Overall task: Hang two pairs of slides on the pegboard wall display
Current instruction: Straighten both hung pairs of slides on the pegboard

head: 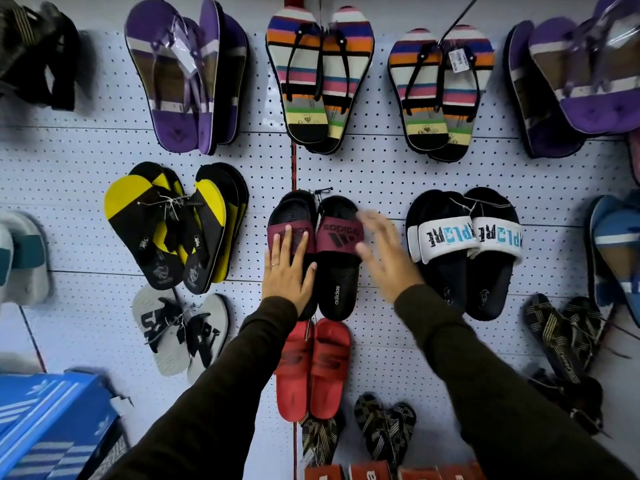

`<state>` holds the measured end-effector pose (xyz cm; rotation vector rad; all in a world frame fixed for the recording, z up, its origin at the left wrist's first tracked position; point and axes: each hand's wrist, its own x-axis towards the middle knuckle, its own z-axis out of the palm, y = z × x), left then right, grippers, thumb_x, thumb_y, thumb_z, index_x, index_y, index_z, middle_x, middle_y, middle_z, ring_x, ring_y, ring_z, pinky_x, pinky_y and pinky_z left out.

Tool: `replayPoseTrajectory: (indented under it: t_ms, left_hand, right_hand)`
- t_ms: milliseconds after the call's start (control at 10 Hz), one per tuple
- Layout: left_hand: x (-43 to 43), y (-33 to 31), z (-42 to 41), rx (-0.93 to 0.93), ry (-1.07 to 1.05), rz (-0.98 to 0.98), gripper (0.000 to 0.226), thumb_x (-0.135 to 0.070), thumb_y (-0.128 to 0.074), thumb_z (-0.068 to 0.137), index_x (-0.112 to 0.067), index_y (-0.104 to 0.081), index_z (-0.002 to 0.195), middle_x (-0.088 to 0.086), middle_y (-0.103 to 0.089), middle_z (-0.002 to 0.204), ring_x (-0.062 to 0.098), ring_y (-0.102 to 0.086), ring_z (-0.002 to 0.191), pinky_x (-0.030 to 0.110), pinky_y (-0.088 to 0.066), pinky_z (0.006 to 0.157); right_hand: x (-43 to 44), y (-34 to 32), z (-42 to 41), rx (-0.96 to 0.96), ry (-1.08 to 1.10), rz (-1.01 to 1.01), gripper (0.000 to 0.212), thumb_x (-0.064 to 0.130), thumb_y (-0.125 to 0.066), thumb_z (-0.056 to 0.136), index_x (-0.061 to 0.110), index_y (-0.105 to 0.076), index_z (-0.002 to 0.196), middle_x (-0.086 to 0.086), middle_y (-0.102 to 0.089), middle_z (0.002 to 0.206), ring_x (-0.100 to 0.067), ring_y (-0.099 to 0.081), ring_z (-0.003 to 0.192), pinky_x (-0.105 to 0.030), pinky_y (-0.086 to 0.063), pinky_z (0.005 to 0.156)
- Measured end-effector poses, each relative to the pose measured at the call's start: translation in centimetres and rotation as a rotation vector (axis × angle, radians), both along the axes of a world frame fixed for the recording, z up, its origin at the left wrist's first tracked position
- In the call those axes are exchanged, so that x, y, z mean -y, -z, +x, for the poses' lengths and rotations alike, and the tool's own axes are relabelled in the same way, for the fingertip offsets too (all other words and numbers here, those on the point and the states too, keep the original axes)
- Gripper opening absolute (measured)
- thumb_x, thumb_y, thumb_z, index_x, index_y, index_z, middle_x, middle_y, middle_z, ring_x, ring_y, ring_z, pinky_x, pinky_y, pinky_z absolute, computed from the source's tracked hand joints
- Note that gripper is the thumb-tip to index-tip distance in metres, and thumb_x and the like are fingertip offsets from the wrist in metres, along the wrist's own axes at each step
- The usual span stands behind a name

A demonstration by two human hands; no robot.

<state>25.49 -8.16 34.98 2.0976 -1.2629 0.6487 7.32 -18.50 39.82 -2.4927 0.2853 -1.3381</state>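
A pair of black slides with maroon Adidas straps point(337, 258) hangs from a peg in the middle of the white pegboard point(381, 174). My left hand point(287, 271) lies flat, fingers spread, on the left slide of this pair. My right hand point(384, 254) is blurred and open beside the right slide, its thumb near the maroon strap; I cannot tell if it touches. A pair of black slides with white straps point(467, 251) hangs to the right. A red pair point(313, 368) hangs directly below the maroon pair.
Yellow-and-black flip-flops point(173, 226) and grey ones point(180, 334) hang at left. Striped pairs point(318, 77) and purple pairs point(187, 74) hang above. Patterned sandals point(564, 337) hang at lower right. Blue shoeboxes point(52, 424) sit at lower left, red boxes point(381, 472) along the bottom.
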Motion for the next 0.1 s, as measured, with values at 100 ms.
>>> replayPoseTrajectory:
  t_ms: [100]
  left_hand:
    - [0.54, -1.02, -2.0, 0.107, 0.044, -0.072, 0.064, -0.045, -0.03, 0.095, -0.029, -0.016, 0.155, 0.003, -0.006, 0.166, 0.026, -0.004, 0.154, 0.047, -0.01, 0.125]
  right_hand:
    - [2.21, -6.96, -6.22, 0.474, 0.033, -0.124, 0.037, 0.039, -0.054, 0.097, 0.037, -0.047, 0.133, 0.003, -0.049, 0.139, -0.009, -0.053, 0.126, -0.025, -0.049, 0.103]
